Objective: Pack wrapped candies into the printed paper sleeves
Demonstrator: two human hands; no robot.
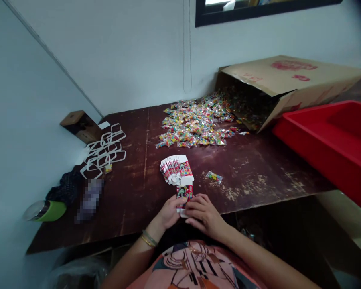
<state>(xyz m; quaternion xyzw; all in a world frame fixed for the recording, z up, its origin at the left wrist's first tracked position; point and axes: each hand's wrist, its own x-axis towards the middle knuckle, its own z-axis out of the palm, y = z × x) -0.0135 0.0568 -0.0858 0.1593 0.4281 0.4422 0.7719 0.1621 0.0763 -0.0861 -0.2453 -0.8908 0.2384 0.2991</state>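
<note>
Near the table's front edge, my left hand (170, 212) and my right hand (205, 214) are both closed on a small red printed candy box (184, 193) with white flaps. My left thumb lies across its front, and my right fingers press its right side and lower end. Just beyond it lies a fanned stack of flat candy boxes (172, 168), red and white. To the right of the stack, a single clear candy packet (214, 177) with coloured pieces rests on the table. The underside of the held box is hidden.
A heap of candy packets (195, 122) spreads from an open cardboard carton (291, 80) at the back. A red plastic bin (325, 156) stands at right. At left are white frame-shaped pieces (104, 150), a brown box (82, 125), dark cloth (66, 188) and a green cup (49, 210).
</note>
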